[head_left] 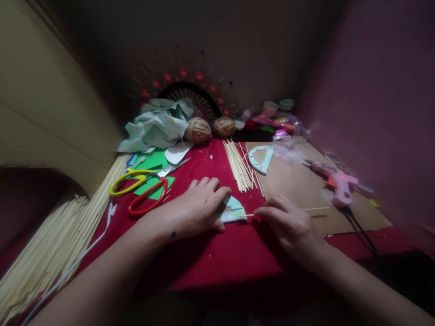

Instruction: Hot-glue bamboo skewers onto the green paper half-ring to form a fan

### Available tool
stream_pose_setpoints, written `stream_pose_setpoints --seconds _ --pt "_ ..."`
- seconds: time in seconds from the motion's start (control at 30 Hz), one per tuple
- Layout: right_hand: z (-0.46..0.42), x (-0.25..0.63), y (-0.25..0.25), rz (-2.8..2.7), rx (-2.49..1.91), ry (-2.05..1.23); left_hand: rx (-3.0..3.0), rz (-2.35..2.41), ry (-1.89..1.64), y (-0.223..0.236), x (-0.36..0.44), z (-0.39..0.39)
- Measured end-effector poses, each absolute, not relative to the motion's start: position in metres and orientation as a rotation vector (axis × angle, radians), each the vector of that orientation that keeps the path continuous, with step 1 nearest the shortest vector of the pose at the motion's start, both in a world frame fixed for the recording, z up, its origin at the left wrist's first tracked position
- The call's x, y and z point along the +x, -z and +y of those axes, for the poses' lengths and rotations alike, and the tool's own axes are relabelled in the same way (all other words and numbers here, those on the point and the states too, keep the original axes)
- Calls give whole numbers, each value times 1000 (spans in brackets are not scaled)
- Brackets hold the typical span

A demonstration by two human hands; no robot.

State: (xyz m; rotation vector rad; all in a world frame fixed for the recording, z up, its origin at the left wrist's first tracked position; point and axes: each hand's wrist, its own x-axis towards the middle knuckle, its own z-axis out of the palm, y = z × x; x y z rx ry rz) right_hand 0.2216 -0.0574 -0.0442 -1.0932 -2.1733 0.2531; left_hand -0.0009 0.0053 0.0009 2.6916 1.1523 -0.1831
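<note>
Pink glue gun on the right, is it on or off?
Apparently on: the glue gun has a red light glowing on its body.

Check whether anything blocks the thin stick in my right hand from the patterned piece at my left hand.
Nothing visible does. The right hand holds the thin stick, whose tip overlaps the near edge of the patterned piece in view; the left hand covers only the piece's left part.

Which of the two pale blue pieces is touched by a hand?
The nearer piece, on the red cloth, partly under the left hand; the other piece lies untouched on the cardboard.
</note>
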Motion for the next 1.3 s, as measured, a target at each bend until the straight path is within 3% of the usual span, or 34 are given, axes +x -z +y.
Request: stream_pose_setpoints --seconds 0.43,0.7,0.93,1.3 --pt "-55 222 54 -2204 -1104 -237 2722 1180 185 3 0 5" --pt "-52 221 59 -2250 -1073 -48 2760 1159 116 8 -2 8" --pt "-58 212 49 -2218 -1094 -151 2753 1148 105 6 -3 6" --pt "-53 210 55 -2288 -1009 -55 2709 1104 59 8 -2 8"
